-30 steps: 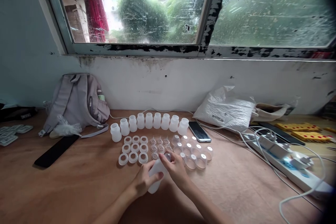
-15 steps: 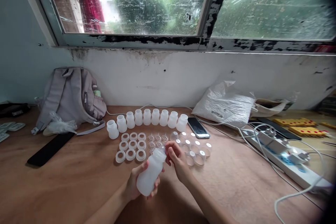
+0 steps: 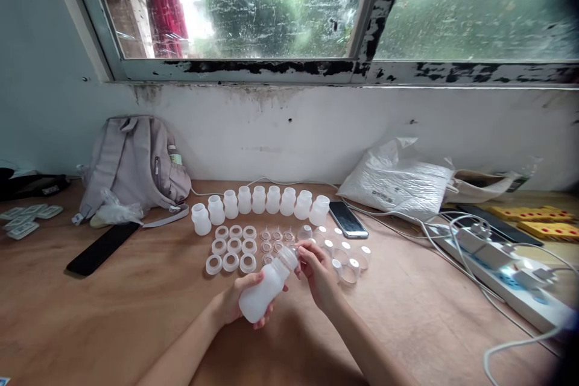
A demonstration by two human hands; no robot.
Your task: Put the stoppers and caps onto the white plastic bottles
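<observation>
1 phone [image 3: 348, 219] lies near 1 silvery bag [image 3: 394, 186].

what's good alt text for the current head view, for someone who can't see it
A person's left hand holds a tilted white bottle, with the right hand at its upper end. Beyond, on a wooden table, nine similar bottles stand in an arc behind white rings and clear domed caps.
</observation>
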